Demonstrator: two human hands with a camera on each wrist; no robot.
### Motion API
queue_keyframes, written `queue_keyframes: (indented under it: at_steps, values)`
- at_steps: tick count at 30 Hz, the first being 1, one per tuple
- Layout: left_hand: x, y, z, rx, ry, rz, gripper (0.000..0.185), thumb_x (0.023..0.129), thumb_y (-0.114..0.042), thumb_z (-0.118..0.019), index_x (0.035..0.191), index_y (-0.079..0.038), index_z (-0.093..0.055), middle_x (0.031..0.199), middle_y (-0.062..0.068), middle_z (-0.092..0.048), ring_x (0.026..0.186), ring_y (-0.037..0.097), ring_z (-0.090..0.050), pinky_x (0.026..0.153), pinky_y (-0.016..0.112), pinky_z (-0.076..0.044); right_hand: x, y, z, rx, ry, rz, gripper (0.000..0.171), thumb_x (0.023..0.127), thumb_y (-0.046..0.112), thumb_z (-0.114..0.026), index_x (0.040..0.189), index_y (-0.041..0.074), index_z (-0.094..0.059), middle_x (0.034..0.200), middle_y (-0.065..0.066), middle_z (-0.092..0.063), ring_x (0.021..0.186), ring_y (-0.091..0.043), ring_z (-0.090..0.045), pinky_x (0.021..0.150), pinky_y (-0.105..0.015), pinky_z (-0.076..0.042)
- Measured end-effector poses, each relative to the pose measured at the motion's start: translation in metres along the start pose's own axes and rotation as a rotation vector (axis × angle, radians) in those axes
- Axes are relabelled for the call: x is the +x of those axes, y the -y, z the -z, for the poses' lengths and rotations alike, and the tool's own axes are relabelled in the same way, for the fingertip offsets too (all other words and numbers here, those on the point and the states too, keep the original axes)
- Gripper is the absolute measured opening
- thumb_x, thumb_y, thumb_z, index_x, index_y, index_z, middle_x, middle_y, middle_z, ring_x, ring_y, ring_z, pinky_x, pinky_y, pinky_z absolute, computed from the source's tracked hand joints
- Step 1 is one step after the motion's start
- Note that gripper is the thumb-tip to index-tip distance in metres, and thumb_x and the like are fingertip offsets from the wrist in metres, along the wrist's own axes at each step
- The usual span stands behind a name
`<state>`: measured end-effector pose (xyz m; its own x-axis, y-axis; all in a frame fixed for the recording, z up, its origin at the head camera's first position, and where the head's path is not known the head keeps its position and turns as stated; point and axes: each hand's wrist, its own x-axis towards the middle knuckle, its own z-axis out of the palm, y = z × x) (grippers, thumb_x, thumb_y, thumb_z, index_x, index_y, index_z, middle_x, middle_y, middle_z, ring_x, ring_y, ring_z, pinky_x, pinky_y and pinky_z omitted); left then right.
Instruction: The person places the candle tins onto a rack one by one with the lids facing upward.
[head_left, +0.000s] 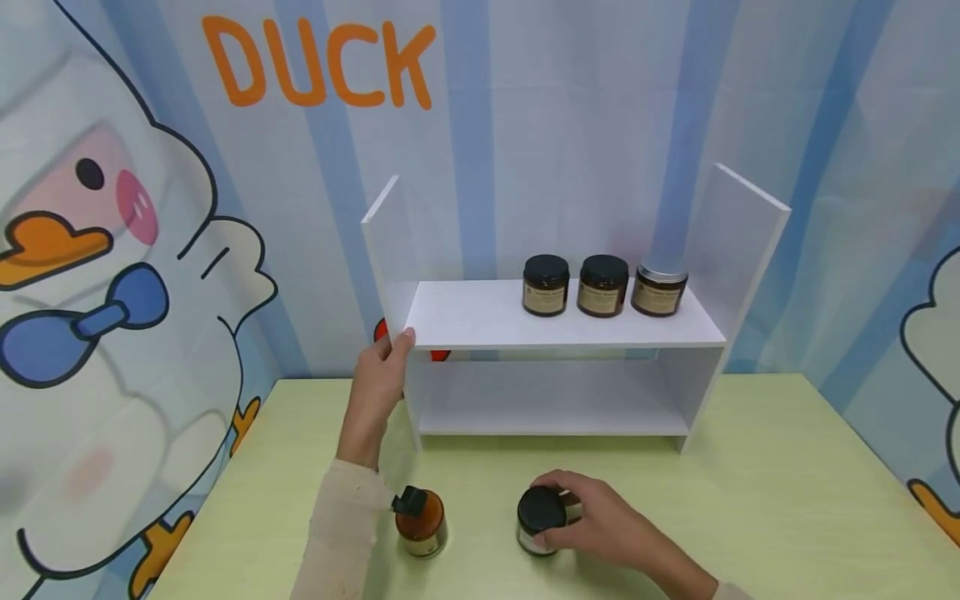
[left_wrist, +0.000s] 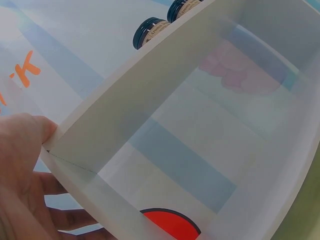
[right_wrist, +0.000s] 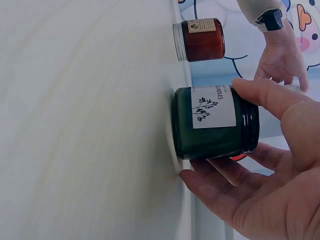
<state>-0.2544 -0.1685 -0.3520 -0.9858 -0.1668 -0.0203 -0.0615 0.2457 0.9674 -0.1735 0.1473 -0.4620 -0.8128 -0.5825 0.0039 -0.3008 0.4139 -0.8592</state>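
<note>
The right hand [head_left: 600, 523] curls round a dark green jar [right_wrist: 210, 122], thumb on one side and fingers on the other. The jar is upright at the front of the pale worktop [head_left: 795, 475], its black lid on; whether its base touches the surface I cannot tell. The left hand [head_left: 378, 371] grips the left side panel [head_left: 392, 258] of a white shelf unit [head_left: 738, 250] — thumb at the front edge near the upper shelf [head_left: 465, 312], fingers behind. Below that arm, left of the green jar and well apart from it, stands an amber jar [right_wrist: 204, 44].

Farther back, three dark jars with tan labels stand in a row toward the right of the upper shelf: a left jar [head_left: 545, 286] and a middle jar [head_left: 602, 286] with black lids, and a right jar [head_left: 659, 292] with a silver one. Behind hangs a striped blue-and-white backdrop [head_left: 570, 125] with a cartoon duck.
</note>
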Motion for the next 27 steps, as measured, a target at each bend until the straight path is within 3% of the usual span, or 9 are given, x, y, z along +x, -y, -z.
queue_keyframes:
  at_steps: [7, 17, 21, 27]
  values:
    - [-0.001, 0.0, 0.0, 0.016, -0.008, 0.007, 0.073, 0.099, -0.065, -0.048, 0.151, -0.015, -0.048, 0.15, 0.009, -0.047, 0.13, 0.03, -0.047, 0.102, 0.055, -0.048, -0.001, 0.0, -0.002, 0.063, -0.051, 0.009, 0.051, 0.086, 0.029, -0.082, 0.13, 0.013, -0.063, 0.122, -0.006, -0.066, 0.105, -0.024, -0.064, 0.079, -0.03, -0.055]
    - [0.001, 0.0, -0.001, 0.015, -0.017, 0.003, 0.073, 0.099, -0.063, -0.048, 0.152, -0.013, -0.047, 0.149, 0.011, -0.048, 0.128, 0.031, -0.049, 0.102, 0.056, -0.048, 0.002, 0.002, -0.004, 0.115, -0.186, 0.006, 0.047, 0.082, 0.031, -0.086, 0.124, 0.02, -0.067, 0.12, -0.005, -0.063, 0.106, -0.024, -0.061, 0.091, -0.034, -0.051]
    - [0.001, 0.0, -0.001, 0.01, -0.018, 0.0, 0.073, 0.099, -0.063, -0.048, 0.152, -0.012, -0.047, 0.149, 0.011, -0.048, 0.128, 0.031, -0.048, 0.102, 0.057, -0.048, 0.004, 0.005, -0.002, 0.141, -0.202, -0.002, 0.047, 0.082, 0.031, -0.086, 0.125, 0.021, -0.067, 0.125, -0.004, -0.062, 0.109, -0.024, -0.06, 0.094, -0.037, -0.05]
    - [0.0, 0.0, -0.002, -0.005, -0.011, 0.007, 0.071, 0.099, -0.062, -0.049, 0.151, -0.013, -0.048, 0.149, 0.01, -0.048, 0.128, 0.031, -0.048, 0.103, 0.057, -0.047, 0.007, 0.012, 0.0, 0.226, -0.182, -0.012, 0.054, 0.084, 0.026, -0.085, 0.132, 0.012, -0.064, 0.132, -0.009, -0.06, 0.111, -0.028, -0.06, 0.09, -0.041, -0.051]
